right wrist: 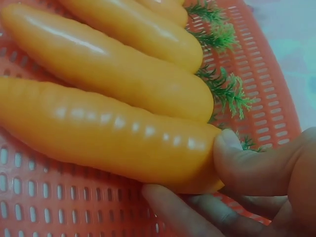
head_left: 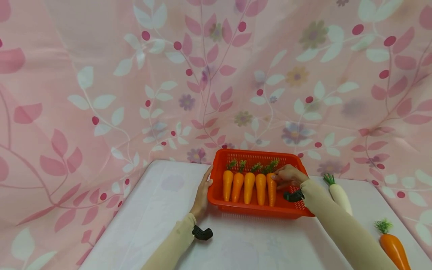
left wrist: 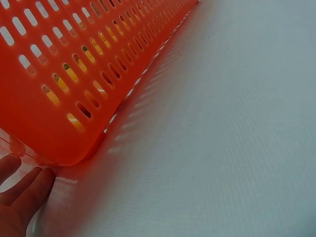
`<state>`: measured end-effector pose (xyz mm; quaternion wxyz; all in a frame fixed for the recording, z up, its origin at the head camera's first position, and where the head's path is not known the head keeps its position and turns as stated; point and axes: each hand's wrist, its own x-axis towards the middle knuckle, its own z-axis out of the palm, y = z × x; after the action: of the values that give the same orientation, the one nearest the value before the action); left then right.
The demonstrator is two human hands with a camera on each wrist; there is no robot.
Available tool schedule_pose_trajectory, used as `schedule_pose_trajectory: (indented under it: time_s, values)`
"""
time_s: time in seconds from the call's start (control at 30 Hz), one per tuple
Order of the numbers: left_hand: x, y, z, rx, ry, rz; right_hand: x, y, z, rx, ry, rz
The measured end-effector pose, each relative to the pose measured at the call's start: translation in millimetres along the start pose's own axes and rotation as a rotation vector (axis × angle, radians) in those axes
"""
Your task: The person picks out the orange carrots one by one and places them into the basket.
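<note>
A red-orange perforated plastic basket (head_left: 260, 214) holds several toy carrots (head_left: 249, 187) in a row, their green tops toward the far wall. My right hand (head_left: 291, 175) reaches inside and pinches the rightmost carrot (head_left: 271, 189) near its leafy end. In the right wrist view the thumb lies on top of that carrot (right wrist: 113, 131), with the other fingers along its lower side. My left hand (head_left: 201, 195) rests against the basket's left side, fingers extended. The left wrist view shows its fingertips (left wrist: 37, 190) right at the basket corner (left wrist: 64, 143).
To the right of the basket a white radish (head_left: 340, 197) with a green top lies on the white-covered table (head_left: 162, 202). Another carrot (head_left: 394, 249) lies nearer the front right. A pink floral curtain (head_left: 216, 75) hangs behind the table.
</note>
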<state>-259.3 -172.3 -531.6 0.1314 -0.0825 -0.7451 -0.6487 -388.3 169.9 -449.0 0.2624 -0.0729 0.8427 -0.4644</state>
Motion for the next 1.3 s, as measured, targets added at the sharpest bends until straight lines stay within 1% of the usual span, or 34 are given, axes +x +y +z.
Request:
schedule_pose_trajectory:
  time_s: [0.07,0.17,0.3,0.63,0.9,1.1,1.2,1.3]
  values:
    - [-0.2,0.9,0.1,-0.004,-0.001,-0.005,-0.3,-0.2,0.9,-0.024,0.011,-0.013]
    - [-0.2,1.2,0.1,-0.009,-0.001,-0.007,-0.5,-0.2,2.7,-0.091,0.048,-0.023]
    - [0.0,-0.1,0.2,-0.005,-0.002,-0.003,-0.2,0.8,4.4,-0.163,0.067,-0.032]
    - [-1.0,0.3,0.4,-0.017,-0.008,-0.002,0.1,1.5,2.8,-0.162,0.042,-0.025]
    - [0.0,2.2,-2.6,-0.067,-0.047,0.010,2.7,3.7,5.4,-0.137,0.078,-0.007]
    - [2.4,3.2,-4.1,-0.028,-0.056,0.020,0.6,2.5,5.9,-0.135,0.087,-0.016]
    - [3.2,5.1,-4.6,-0.011,-0.052,-0.002,-0.9,1.3,5.9,-0.156,0.090,-0.029]
    - [2.9,5.4,-5.7,-0.007,-0.056,-0.011,-1.5,-0.1,6.6,-0.165,0.087,-0.027]
